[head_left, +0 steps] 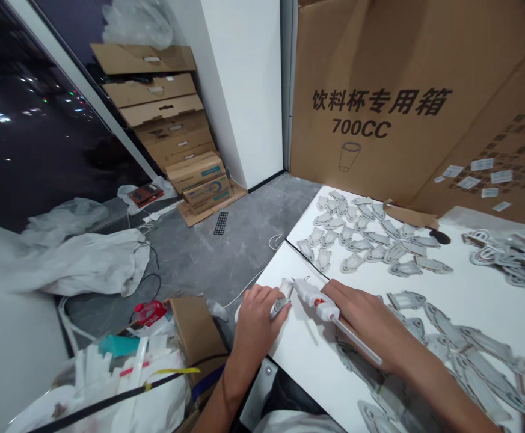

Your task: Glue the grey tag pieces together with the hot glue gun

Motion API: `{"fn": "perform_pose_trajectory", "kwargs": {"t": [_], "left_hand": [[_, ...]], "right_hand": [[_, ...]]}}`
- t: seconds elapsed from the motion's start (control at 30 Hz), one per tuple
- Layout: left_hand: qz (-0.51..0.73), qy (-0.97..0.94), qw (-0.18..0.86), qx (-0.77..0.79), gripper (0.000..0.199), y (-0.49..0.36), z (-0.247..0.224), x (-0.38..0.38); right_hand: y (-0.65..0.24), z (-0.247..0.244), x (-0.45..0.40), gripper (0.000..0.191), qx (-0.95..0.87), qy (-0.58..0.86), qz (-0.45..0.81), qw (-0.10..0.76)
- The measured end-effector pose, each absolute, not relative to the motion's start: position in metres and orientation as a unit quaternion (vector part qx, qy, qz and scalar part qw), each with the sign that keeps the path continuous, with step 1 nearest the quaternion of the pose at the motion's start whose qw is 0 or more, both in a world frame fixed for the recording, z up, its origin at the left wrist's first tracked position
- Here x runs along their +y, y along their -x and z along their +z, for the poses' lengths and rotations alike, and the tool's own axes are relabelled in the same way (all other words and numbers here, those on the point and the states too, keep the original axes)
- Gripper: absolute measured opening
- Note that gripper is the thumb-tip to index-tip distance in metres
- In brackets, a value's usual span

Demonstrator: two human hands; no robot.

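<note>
The left hand [258,310] grips a small grey piece [281,304] while the right hand [352,304] holds a white glue gun [317,299] to it.

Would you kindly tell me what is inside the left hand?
The left hand grips a pale piece; its far end shows, but the part within the grip is covered.

A dark window [32,120] with small lights in it fills the upper left. Flattened cardboard boxes [163,114] lean beside a white pillar [244,78]. The floor [194,252] is grey, with pale veins. A big printed carton [379,90] stands behind the white table's [298,349] far edge. The light is cool.
</note>
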State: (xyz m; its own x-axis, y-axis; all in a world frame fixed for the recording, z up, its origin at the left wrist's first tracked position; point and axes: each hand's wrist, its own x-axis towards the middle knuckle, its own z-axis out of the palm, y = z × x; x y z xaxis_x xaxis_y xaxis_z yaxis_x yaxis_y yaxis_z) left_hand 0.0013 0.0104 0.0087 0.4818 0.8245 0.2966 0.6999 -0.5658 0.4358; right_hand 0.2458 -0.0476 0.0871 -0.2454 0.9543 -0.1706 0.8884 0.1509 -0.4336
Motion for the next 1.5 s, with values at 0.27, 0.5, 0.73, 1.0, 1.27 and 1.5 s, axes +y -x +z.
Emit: {"fn": "perform_pose_trajectory", "kwargs": {"t": [0.27,0.5,0.73,1.0,1.27,1.5], "left_hand": [[0.263,-0.844,0.146,0.445,0.010,0.001,0.006,0.012],[0.266,-0.839,0.143,0.453,0.013,0.000,0.003,0.010],[0.279,-0.837,0.136,0.450,0.012,-0.001,0.003,0.008],[0.294,-0.835,0.125,0.448,0.016,-0.001,0.002,0.008],[0.300,-0.831,0.129,0.450,0.017,-0.002,0.003,0.007],[0.296,-0.834,0.119,0.451,0.015,-0.002,0.004,0.007]], "right_hand": [[-0.244,0.086,-0.047,0.017,-0.754,0.607,0.240,0.073],[-0.240,0.086,-0.048,0.016,-0.764,0.584,0.265,0.072],[-0.234,0.081,-0.049,0.017,-0.762,0.591,0.259,0.056],[-0.230,0.080,-0.048,0.020,-0.751,0.601,0.270,0.029],[-0.226,0.081,-0.049,0.021,-0.755,0.605,0.254,0.000],[-0.225,0.079,-0.051,0.022,-0.754,0.601,0.263,0.032]]}}
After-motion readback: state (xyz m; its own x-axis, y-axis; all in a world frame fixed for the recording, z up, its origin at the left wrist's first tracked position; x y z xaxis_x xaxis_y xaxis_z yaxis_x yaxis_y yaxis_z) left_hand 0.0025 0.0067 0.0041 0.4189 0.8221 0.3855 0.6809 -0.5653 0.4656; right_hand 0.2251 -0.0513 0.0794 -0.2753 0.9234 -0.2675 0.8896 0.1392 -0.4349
